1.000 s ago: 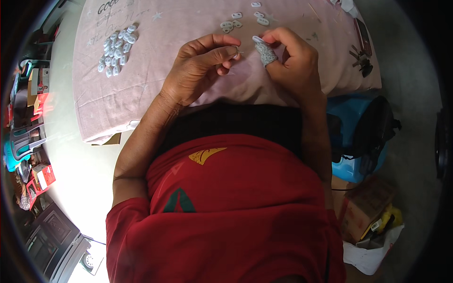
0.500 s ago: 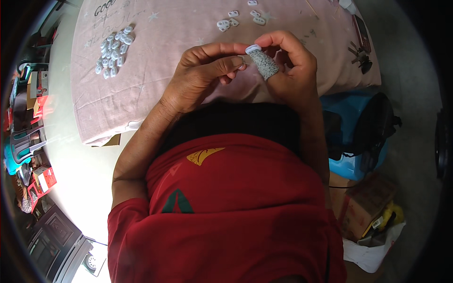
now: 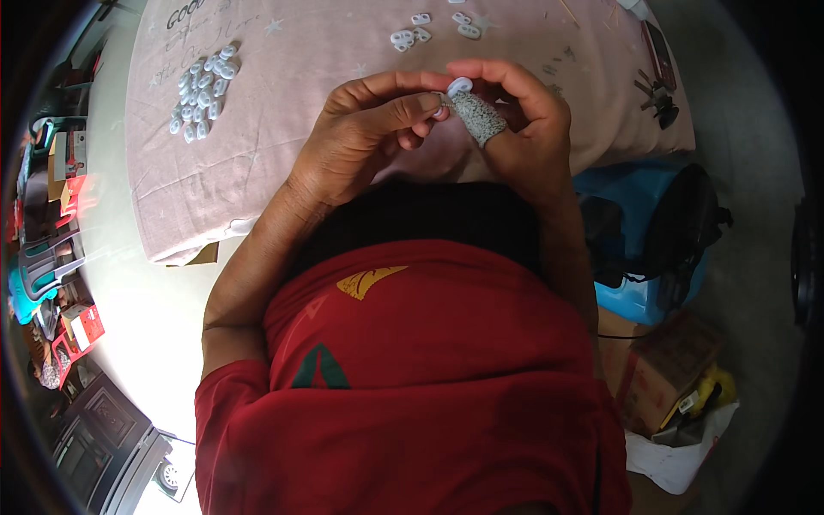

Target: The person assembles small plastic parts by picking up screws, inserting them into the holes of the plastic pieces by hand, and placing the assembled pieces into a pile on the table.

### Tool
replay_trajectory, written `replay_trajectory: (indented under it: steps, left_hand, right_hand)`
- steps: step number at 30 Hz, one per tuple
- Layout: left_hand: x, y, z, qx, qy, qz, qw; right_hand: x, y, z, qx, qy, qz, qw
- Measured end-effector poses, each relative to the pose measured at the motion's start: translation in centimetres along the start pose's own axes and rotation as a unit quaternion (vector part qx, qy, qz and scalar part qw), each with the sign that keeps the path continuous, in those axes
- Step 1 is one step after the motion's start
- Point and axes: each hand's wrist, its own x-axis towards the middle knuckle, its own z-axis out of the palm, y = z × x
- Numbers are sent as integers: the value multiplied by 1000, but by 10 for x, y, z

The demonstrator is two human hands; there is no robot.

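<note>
Above the near edge of the table, my two hands meet at a small white oval plastic piece (image 3: 460,86). My right hand (image 3: 534,137) pinches this piece between its index finger and its thumb, which wears a grey speckled knitted cover (image 3: 479,118). My left hand (image 3: 365,124) is closed, its thumb pressed toward the fingers, and its index fingertip reaches the white piece. Something tiny and metallic-looking shows at the left thumb tip, too small to name. A pile of similar white oval pieces (image 3: 204,93) lies at the left of the table.
A pinkish cloth (image 3: 283,146) covers the table. Several white pieces with holes (image 3: 421,34) lie beyond my hands. Keys (image 3: 659,103) and a dark red phone-like object (image 3: 659,56) sit at the right edge. A blue container (image 3: 639,206) and cardboard boxes (image 3: 661,369) stand below, right.
The white piece has turned in my right fingers, so more of its oval face shows. My left thumb has shifted slightly, hiding more of the small metallic thing. The whole view has moved a little.
</note>
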Motion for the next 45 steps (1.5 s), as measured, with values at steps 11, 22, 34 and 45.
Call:
replay_trajectory:
  steps: [11, 22, 34, 45]
  left_hand:
    - [1, 4, 7, 29, 26, 54, 998]
    - [0, 2, 9, 120, 46, 139, 982]
    - [0, 0, 9, 148, 44, 160, 975]
    - [-3, 0, 7, 153, 50, 135, 978]
  right_hand:
    - [-2, 7, -1, 87, 8, -22, 996]
    - [-6, 7, 1, 157, 3, 27, 987]
    - [-5, 8, 3, 138, -1, 6, 990]
    - [-6, 7, 5, 122, -9, -4, 993]
